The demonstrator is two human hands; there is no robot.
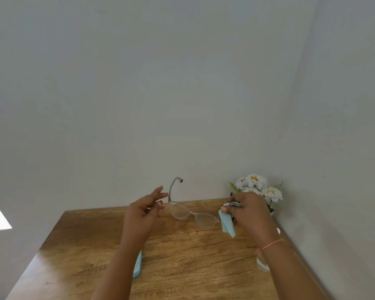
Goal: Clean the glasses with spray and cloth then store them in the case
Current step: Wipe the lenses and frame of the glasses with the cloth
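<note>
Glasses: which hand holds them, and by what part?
The right hand holds the glasses at their right end, pinched through the blue cloth. The left hand is open beside the raised temple, apparently not gripping.

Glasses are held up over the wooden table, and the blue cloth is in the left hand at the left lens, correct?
Not quite. The head view shows the blue cloth in the right hand, at that end of the glasses. The left hand has no cloth. They are over the wooden table.
</note>
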